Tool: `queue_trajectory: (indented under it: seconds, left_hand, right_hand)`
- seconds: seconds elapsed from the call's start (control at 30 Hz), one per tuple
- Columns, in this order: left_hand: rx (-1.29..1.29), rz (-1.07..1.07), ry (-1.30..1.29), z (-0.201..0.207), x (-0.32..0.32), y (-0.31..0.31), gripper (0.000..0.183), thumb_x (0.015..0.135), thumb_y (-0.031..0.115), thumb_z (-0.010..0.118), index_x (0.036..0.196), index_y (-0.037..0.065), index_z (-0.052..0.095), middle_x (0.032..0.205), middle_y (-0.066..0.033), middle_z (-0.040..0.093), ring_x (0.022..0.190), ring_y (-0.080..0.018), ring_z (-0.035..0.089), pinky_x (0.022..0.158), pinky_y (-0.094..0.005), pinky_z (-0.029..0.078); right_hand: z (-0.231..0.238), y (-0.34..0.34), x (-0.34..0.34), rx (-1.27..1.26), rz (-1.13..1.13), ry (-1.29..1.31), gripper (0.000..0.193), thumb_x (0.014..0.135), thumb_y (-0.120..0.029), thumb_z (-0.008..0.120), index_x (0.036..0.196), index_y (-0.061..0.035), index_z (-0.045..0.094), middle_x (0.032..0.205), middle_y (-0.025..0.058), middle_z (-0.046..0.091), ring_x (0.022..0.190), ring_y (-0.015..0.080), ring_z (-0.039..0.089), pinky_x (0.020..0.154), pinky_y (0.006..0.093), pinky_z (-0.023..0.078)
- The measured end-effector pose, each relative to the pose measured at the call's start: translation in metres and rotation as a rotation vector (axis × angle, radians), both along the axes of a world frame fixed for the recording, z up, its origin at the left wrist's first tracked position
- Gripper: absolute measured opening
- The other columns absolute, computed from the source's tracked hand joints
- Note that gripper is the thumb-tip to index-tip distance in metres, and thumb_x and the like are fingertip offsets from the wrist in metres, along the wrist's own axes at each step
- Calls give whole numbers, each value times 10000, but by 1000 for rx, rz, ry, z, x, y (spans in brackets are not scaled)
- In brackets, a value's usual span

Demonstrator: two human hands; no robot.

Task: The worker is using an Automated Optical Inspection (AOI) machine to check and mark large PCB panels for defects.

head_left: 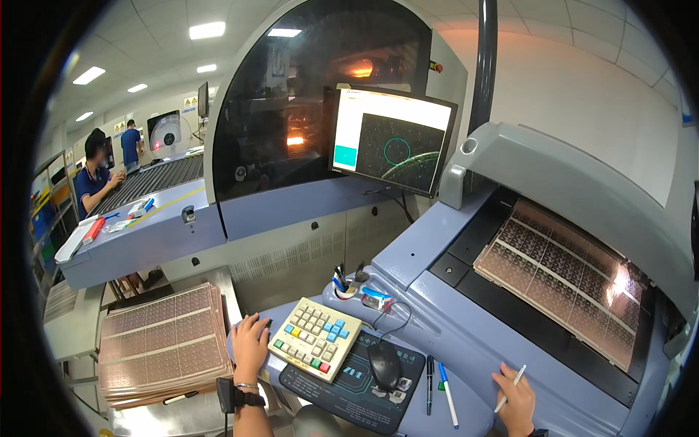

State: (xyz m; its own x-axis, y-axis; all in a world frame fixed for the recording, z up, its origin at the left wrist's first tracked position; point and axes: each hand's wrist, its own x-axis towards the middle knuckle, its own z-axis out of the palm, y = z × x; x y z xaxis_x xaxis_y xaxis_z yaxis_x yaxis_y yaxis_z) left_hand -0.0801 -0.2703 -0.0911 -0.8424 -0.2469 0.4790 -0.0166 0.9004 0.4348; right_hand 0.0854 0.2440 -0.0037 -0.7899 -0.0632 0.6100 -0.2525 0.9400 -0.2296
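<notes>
My left hand (250,344) rests at the left edge of the blue-grey console, fingers stretched out beside a beige keypad (315,339) with coloured keys. A small dark thing shows by its fingertips; I cannot make out what it is. My right hand (515,397) pinches a slim white pen (511,387) at the console's right side. A black mouse (384,365) sits on a dark printed mouse pad (328,397). Between the pad and my right hand lie a dark pen (429,384) and a white-and-blue pen (448,397).
A copper-coloured patterned panel (561,284) lies on the machine bed under a raised grey cover (568,175). A stack of similar panels (164,342) stands at left. A lit monitor (393,138) is ahead, with a pen cup (344,289) below. Two people work far left.
</notes>
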Motion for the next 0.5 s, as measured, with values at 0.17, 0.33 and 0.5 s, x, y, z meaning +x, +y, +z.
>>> queue_trajectory:
  seconds: [0.17,0.33,0.5]
  left_hand:
    - [-10,5,-8,0,1,-1,282,905,188,617,1180,183,681,1325,-57,587,1311,-273,473,1140,-537,245]
    - [-6,8,-15,-2,-1,-1,282,908,188,615,1183,183,679,1328,-53,586,1312,-276,474,1141,-535,243]
    - [-5,8,-7,-2,-1,-1,282,911,186,611,1185,187,679,1330,-53,585,1310,-279,476,1140,-535,247]
  right_hand:
    - [-3,-1,-7,25,11,46,345,753,59,598,1066,-64,677,1176,188,663,1023,363,639,869,409,528]
    - [-4,-3,-13,58,10,159,333,648,98,588,936,-35,690,1071,175,698,919,348,663,772,392,561]
    - [-8,3,-15,63,23,158,334,655,101,586,943,-35,689,1084,170,697,919,349,662,780,395,559]
